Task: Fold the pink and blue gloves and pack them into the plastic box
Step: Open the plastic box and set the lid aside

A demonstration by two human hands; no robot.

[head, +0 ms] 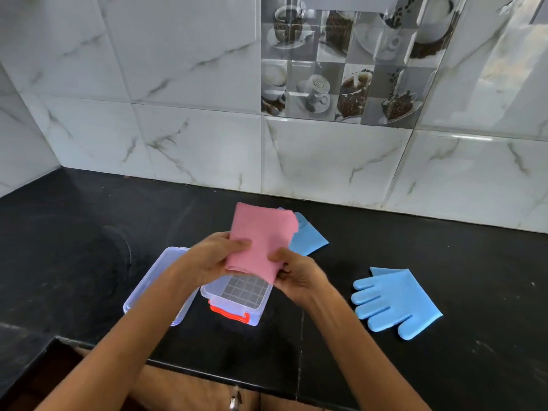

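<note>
A folded pink glove (262,235) is held in the air just above the open clear plastic box (255,307), which has orange-red clasps and a grid pattern on its floor. My left hand (213,256) grips the glove's left edge and my right hand (296,275) grips its lower right corner. One blue glove (394,301) lies flat on the black counter to the right, fingers pointing left. A second blue glove (308,237) lies behind, partly hidden by the pink one.
The box's clear lid (148,289) lies on the counter left of the box, partly under my left forearm. The black counter (89,221) ends at a marble-tiled wall (207,143) behind and a front edge near me.
</note>
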